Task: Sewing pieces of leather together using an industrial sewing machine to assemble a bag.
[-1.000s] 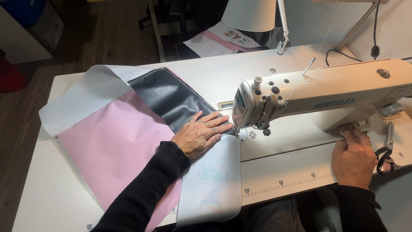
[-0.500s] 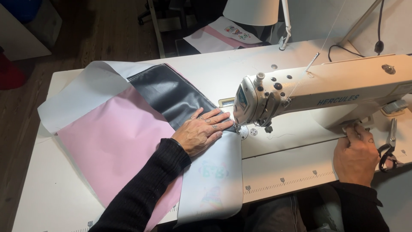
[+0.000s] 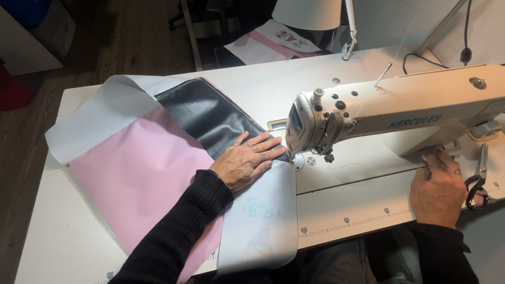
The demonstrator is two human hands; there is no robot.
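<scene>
We are at the stitching stage: our left hand (image 3: 247, 164) lies flat, fingers spread and pressed on the layered fabric panel (image 3: 158, 173) of pink, grey and black, which spreads over the left half of the counter (image 3: 336, 210) with its edge fed under the head of the white sewing machine (image 3: 400, 113). Our right hand (image 3: 439, 186) reaches under the machine's arm near the counter's right edge, fingers curled on something there. We judge the next move calls for guiding the seam straight, keeping the layers aligned and fingertips off the needle.

The needle and presser foot are hidden behind the machine head, so we cannot tell whether stitching has started. What the right hand grips is hidden too. Black-handled scissors (image 3: 477, 186) lie just beside it.
</scene>
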